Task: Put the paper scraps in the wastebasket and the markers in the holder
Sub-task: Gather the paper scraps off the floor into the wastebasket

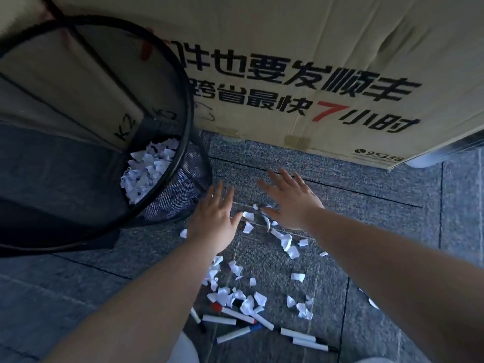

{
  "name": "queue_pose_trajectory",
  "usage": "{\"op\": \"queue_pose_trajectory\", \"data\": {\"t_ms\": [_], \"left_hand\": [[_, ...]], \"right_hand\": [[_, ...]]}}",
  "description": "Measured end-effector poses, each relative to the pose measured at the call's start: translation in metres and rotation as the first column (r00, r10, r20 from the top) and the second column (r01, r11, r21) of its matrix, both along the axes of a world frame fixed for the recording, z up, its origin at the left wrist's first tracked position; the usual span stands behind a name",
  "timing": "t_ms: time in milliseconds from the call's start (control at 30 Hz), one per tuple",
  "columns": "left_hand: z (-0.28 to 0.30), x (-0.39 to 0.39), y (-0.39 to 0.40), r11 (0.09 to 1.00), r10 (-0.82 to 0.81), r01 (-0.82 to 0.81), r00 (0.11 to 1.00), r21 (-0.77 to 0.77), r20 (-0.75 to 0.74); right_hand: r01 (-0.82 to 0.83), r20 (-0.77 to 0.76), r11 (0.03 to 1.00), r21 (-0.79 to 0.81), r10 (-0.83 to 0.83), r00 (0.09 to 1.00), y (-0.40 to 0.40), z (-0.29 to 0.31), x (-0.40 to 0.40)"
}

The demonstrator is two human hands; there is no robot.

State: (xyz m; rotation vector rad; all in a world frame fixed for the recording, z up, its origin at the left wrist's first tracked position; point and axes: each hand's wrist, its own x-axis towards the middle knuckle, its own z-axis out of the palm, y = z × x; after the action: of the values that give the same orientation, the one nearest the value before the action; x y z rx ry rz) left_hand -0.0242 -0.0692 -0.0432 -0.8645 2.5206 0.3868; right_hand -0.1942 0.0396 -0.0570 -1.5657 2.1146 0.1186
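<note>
A black mesh wastebasket (183, 106) stands at the left, tilted in view, with a heap of white paper scraps (148, 167) inside. More torn white scraps (286, 242) lie scattered over the grey carpet between and below my hands. Several white markers (237, 314) with red, blue and black caps lie in a loose pile near the bottom. My left hand (216, 218) hovers beside the basket's lower wall, palm down, fingers spread, holding nothing. My right hand (289, 200) is spread flat over the carpet, just above the nearest scraps. No marker holder is in view.
A big cardboard box (301, 48) with black and red printed characters fills the top of the view, close behind my hands. Grey carpet tiles (392, 231) cover the floor. A pale rounded object (183, 349) shows at the bottom edge.
</note>
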Motion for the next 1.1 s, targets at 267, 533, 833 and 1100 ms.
{"op": "queue_pose_trajectory", "data": {"t_ms": [267,533,833,1100], "left_hand": [[-0.036,0.000,0.001,0.999,0.009,-0.012,0.998,-0.046,-0.057],[-0.035,0.029,0.035,0.982,0.042,-0.016,0.990,0.187,-0.137],[-0.018,0.054,0.059,0.914,-0.281,0.312,0.948,0.261,-0.151],[-0.025,0.067,0.077,0.866,-0.472,0.489,0.868,0.102,-0.155]], "right_hand": [[0.036,-0.011,0.998,-0.047,-0.036,0.999,0.000,-0.024,0.001],[-0.041,0.086,0.992,-0.116,0.051,0.995,0.042,-0.027,0.021],[-0.104,0.063,0.993,-0.065,0.108,0.992,0.142,-0.003,0.027],[-0.337,0.037,0.936,0.102,0.335,0.942,0.201,-0.002,-0.024]]}}
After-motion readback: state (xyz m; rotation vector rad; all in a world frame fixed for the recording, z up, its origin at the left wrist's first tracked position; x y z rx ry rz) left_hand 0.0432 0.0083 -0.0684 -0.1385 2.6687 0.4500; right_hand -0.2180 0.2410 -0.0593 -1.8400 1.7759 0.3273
